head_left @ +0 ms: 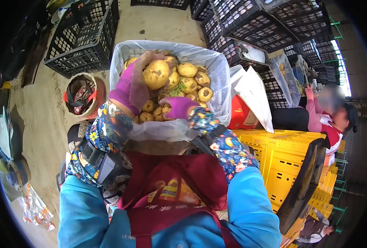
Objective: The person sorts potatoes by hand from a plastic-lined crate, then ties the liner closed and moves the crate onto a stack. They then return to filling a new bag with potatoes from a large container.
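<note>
1. Left hand (134,84), purple-gloved: clamped around one round yellow fruit (156,74), held raised just above the heap at the near-left of the lined crate.
2. Right hand (178,106), purple-gloved: lay low on the near edge of the heap, fingers curled down among the fruit. Whether it gripped a piece could not be told.
3. Lined crate (218,72): fitted with a white plastic liner and holding a heap of fruit (189,76), yellow-skinned with brown patches, possibly pears, though the view was too coarse to be sure. Judged close to full, with the heap reaching near the liner's rim and a little room left at the far side.
4. Black crates (82,37): stacked beyond and to both sides. Most showed no contents.
5. Yellow crates (282,161): stacked at the right, just beside the person's right sleeve.
6. Round bucket (100,97): stood on the floor (43,120) left of the lined crate, holding red and black items.
7. Co-worker's sleeve (313,118): pink, at the far right, well apart from both hands.
</note>
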